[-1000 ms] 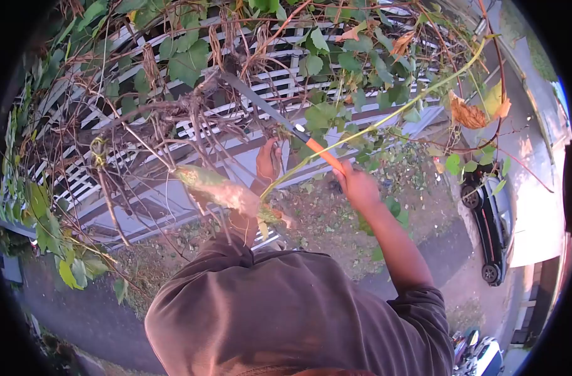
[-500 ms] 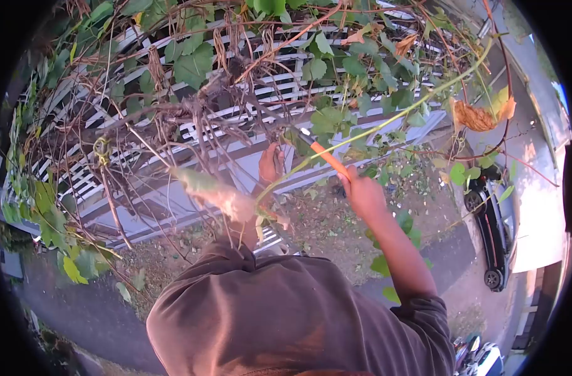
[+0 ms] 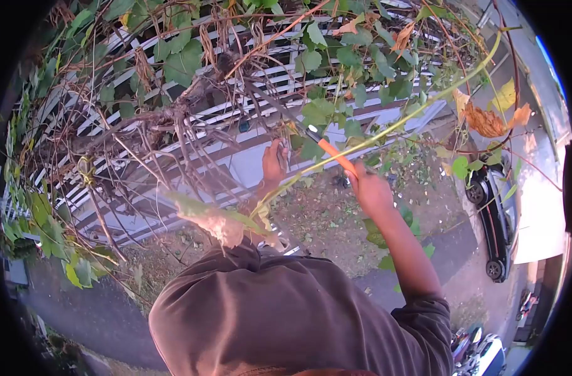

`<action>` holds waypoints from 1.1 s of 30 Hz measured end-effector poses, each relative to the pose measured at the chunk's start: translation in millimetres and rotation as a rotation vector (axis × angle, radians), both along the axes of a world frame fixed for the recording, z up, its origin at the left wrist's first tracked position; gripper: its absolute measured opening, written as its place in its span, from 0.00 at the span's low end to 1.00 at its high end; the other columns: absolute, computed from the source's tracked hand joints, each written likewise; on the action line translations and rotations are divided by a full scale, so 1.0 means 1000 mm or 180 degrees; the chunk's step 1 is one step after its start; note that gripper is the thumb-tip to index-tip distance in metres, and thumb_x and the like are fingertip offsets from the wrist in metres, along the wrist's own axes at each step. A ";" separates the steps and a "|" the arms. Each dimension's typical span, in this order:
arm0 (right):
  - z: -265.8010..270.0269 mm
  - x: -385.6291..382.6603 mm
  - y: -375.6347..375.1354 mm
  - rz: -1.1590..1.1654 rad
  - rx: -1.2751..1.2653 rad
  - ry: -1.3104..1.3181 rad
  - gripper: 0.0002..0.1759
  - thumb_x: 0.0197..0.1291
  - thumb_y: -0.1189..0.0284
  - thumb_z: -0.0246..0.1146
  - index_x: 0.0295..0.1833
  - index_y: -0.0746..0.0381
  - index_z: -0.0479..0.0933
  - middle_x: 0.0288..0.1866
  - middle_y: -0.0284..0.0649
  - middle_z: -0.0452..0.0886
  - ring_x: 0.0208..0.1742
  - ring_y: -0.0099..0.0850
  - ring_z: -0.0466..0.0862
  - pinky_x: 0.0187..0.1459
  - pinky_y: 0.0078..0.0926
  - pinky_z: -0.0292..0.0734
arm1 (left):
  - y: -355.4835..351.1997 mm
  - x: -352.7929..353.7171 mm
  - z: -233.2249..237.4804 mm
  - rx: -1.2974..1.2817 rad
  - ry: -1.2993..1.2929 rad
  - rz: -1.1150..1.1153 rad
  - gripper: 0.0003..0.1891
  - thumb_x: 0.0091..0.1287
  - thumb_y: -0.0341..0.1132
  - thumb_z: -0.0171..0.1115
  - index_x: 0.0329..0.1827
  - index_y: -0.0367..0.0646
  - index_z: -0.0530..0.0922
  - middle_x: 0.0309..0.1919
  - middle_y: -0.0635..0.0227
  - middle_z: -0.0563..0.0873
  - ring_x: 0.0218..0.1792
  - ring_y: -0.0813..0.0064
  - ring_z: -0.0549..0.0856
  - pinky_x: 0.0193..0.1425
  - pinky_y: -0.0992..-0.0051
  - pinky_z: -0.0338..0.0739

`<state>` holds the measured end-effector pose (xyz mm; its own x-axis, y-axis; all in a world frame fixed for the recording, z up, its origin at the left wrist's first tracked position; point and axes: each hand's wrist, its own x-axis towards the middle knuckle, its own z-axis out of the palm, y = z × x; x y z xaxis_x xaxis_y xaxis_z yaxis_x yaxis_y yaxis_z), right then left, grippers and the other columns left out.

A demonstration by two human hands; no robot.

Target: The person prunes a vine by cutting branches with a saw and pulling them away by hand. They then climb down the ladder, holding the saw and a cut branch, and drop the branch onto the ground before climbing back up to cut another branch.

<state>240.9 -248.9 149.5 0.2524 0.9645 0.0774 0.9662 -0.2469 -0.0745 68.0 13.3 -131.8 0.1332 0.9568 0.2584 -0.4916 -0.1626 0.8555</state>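
My right hand (image 3: 372,190) is wrapped round the orange handle of a long tool (image 3: 337,156). The tool's dark shaft slants up and left into tangled vine stems (image 3: 192,119). To the left of the handle, my left hand (image 3: 275,161) is raised with fingers closed among thin stems; what it holds is too small to tell. A long green stem (image 3: 386,130) crosses in front of the tool and my left forearm. Near that forearm hangs a blurred pale leaf (image 3: 220,224).
Behind the vines runs a white slatted trellis (image 3: 248,135). Dry brown leaves (image 3: 486,119) hang at the right. Far below are leaf-strewn ground (image 3: 323,213), a black car (image 3: 491,232) and parked motorcycles (image 3: 483,354).
The view has shifted slightly, so the vines at the left appear further left. My right hand and the tool appear slightly lower and further right.
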 end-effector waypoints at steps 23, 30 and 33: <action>0.027 -0.015 -0.015 0.0777 0.0518 -0.0207 0.20 0.78 0.50 0.61 0.54 0.57 0.72 0.33 0.49 0.86 0.27 0.52 0.88 0.26 0.50 0.83 | 0.000 0.009 -0.017 0.1246 0.1382 0.0604 0.15 0.84 0.33 0.57 0.67 0.39 0.71 0.37 0.68 0.76 0.34 0.74 0.75 0.42 0.76 0.76; -0.005 0.003 0.024 0.0566 0.0532 0.0035 0.21 0.80 0.49 0.58 0.55 0.58 0.73 0.30 0.48 0.86 0.27 0.54 0.87 0.28 0.53 0.83 | -0.029 0.000 0.036 0.1421 0.1775 0.0947 0.19 0.75 0.29 0.67 0.67 0.38 0.75 0.35 0.61 0.80 0.35 0.63 0.79 0.44 0.64 0.79; -0.001 0.003 0.026 0.0208 0.0300 0.0205 0.22 0.83 0.50 0.52 0.57 0.60 0.71 0.27 0.53 0.87 0.30 0.59 0.88 0.30 0.60 0.82 | -0.034 -0.001 0.045 0.1373 0.1693 0.0996 0.19 0.75 0.28 0.67 0.67 0.38 0.75 0.36 0.61 0.81 0.35 0.64 0.80 0.43 0.65 0.79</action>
